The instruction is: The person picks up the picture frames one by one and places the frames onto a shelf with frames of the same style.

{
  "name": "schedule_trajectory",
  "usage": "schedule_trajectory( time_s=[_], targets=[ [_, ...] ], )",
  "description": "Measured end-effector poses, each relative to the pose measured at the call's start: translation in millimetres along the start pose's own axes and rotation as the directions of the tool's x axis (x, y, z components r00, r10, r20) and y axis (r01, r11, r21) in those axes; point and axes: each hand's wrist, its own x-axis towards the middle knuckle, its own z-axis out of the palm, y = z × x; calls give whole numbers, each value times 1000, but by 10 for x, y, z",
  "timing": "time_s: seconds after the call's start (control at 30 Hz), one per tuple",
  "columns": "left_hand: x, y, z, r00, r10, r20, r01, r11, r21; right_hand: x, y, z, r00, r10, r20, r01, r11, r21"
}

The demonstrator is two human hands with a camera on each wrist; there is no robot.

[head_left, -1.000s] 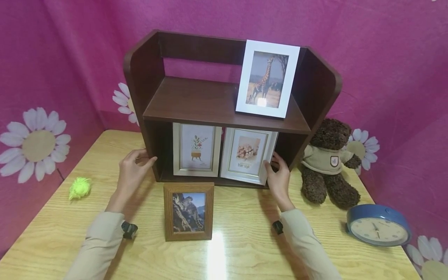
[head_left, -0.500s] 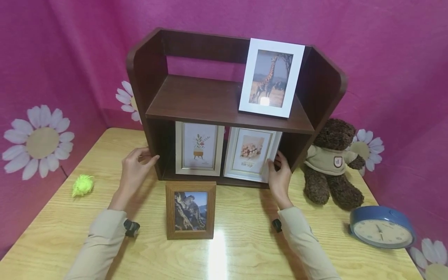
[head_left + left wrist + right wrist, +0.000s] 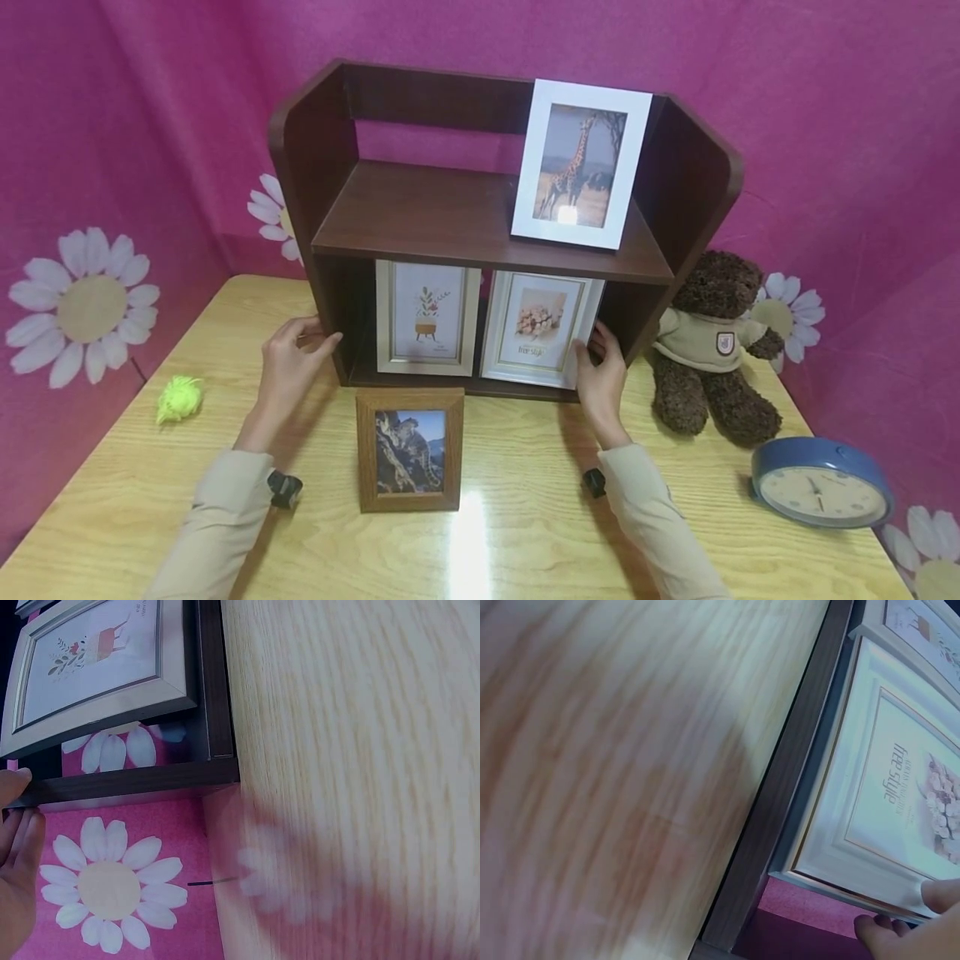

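A dark brown two-tier shelf (image 3: 420,208) stands on the table. My left hand (image 3: 288,362) grips the front edge of its left side panel low down, thumb on the inside; the left wrist view shows the panel (image 3: 135,780) between thumb and fingers. In the lower compartment, my right hand (image 3: 602,379) holds the right edge of a white picture frame (image 3: 491,333) with a flower print. Its thumb lies on the frame's front and the fingers reach behind, partly hidden. Left of it stands a cream picture frame (image 3: 384,325) with a potted-plant print.
A white giraffe frame (image 3: 522,192) leans on the upper tier at right. In front of the shelf stands a brown wooden frame (image 3: 367,450) with a big-cat picture. A teddy bear (image 3: 701,342) and blue clock (image 3: 821,483) are at right, a yellow-green fuzzy ball (image 3: 178,400) at left.
The white flower frame's lower right corner has shifted slightly back into the shelf with my right hand. My left hand keeps its grip on the panel. The head view has shifted a little.
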Motion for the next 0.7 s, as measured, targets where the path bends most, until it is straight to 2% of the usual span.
schedule_trajectory(
  time_s=[0.27,0.7],
  targets=[
    [-4,-4,0,1000,-11,-3,11,1000,21,-58,-21,-44,999,25,22,-26,1000,6],
    [-3,14,2,1000,-21,-3,21,1000,3,-187,-31,-136,999,18,44,-18,1000,6]
  ],
)
